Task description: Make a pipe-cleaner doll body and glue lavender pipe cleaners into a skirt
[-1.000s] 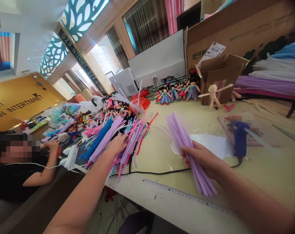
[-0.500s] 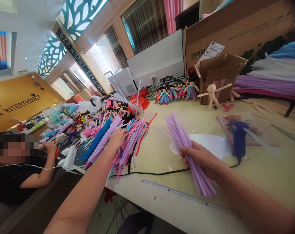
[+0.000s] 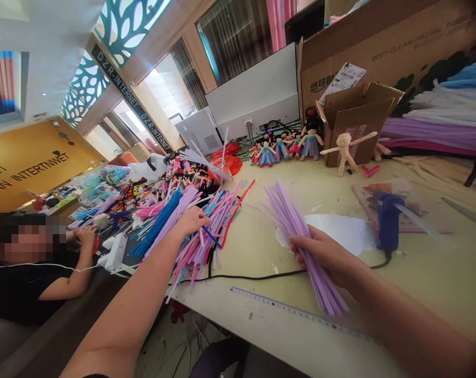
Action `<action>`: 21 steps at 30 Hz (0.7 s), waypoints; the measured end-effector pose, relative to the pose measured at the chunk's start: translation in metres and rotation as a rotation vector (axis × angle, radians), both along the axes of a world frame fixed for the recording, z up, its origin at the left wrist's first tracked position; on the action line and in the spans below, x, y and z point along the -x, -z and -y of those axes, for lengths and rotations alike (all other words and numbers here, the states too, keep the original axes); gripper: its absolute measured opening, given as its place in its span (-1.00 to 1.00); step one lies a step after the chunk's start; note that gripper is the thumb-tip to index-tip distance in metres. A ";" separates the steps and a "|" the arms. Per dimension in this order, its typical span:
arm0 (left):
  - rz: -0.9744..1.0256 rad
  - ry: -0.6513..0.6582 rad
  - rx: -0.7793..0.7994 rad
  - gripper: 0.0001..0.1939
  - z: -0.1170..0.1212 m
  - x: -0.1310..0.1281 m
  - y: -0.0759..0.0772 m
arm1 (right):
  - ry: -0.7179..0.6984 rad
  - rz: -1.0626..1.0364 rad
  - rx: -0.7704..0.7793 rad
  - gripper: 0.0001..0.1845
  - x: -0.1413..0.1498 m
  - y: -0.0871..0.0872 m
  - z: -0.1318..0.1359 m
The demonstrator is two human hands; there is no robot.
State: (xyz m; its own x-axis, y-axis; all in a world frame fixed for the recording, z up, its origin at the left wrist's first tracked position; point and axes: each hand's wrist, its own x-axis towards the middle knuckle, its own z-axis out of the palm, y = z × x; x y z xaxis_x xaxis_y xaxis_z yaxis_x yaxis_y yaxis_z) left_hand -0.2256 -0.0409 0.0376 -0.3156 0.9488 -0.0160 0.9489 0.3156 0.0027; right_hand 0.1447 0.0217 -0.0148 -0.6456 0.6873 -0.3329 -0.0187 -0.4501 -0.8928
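The right hand (image 3: 314, 249) has its fingers closed around the middle of a bundle of lilac stems (image 3: 326, 286), whose upper ends spread like a fan over the desk (image 3: 257, 260). The left hand (image 3: 192, 220) is at the pile of mixed stems (image 3: 220, 212), with its fingers bent; I cannot tell if they grip any stem. One dark blue stem (image 3: 212, 237) (it is quite easy to notice) lies just beside these fingers. To the right of the lilac bundle, a blue glue gun (image 3: 388, 226) is on the desk, near a whitish patch (image 3: 336, 231). A ruler (image 3: 277, 303) lies along the near edge. Farther back, a beige figure (image 3: 344, 149) stands in front of an open cardboard box (image 3: 356, 118), and small dolls (image 3: 281, 147) are to its left.
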 end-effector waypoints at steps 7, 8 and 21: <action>-0.086 0.045 0.135 -0.72 0.016 -0.004 0.009 | -0.007 -0.002 0.004 -0.89 -0.001 0.002 0.000; -0.091 0.051 0.144 -0.69 0.019 -0.005 0.009 | -0.007 -0.002 0.002 -0.89 -0.001 0.001 0.000; -0.167 0.160 -0.007 -0.59 0.048 -0.016 0.001 | -0.015 0.009 -0.006 -0.88 0.001 0.001 0.001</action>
